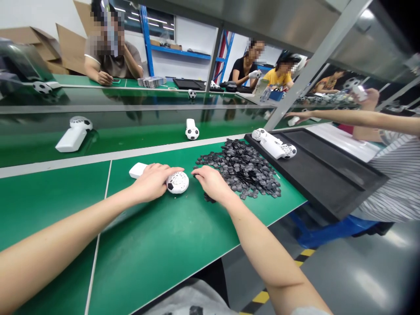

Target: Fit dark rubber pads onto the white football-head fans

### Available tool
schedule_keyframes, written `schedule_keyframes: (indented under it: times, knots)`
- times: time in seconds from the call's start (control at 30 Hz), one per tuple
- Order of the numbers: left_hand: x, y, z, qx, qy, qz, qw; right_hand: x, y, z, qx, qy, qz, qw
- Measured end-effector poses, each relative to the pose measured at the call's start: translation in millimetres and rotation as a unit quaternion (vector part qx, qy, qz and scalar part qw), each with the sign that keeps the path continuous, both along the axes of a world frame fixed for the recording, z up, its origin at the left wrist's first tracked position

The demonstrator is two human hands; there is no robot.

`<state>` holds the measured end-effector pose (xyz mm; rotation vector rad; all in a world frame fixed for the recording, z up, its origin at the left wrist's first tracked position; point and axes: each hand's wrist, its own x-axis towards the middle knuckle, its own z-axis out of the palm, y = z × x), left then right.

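A white device with a round football-patterned head [177, 182] lies on the green tabletop [157, 236]. My left hand [152, 181] is wrapped over it between the round head and the white handle end, its fingers closed on it. Just to the right, my right hand [211, 183] is at the left edge of a heap of small black pieces [247, 168]. Its thumb and index finger are pinched together on a small black piece [196, 173], mostly hidden by the fingertips.
White football-patterned devices [72, 136] [191, 130] sit on the green conveyor [141, 131] beyond the table. Two more devices [274, 144] rest on a black tray [315, 170] at right. A metal post [305, 74] rises beside it. A co-worker's arm [354, 120] reaches in from the right.
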<state>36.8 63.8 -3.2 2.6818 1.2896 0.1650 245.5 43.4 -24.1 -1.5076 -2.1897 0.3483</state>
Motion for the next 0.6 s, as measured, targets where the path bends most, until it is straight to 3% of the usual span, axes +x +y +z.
schedule_keyframes:
  times: [0.1, 0.17, 0.37, 0.6]
  knots:
    - [-1, -1, -0.9, -0.009, -0.024, -0.002, 1.000, 0, -4, 3.4, -0.064, 0.204, 0.061, 0.975]
    - [-1, -1, -0.1, -0.019, -0.037, -0.009, 0.999, 0, -7, 6.7, -0.105, 0.267, 0.077, 0.955]
    - [1, -3, 3.7, -0.043, -0.058, 0.016, 0.997, -1, -12, 11.9, -0.167, 0.278, 0.097, 0.941]
    - [10, -7, 4.4, -0.038, -0.068, 0.060, 0.995, -9, -10, 6.7, -0.158, 0.277, 0.090, 0.943]
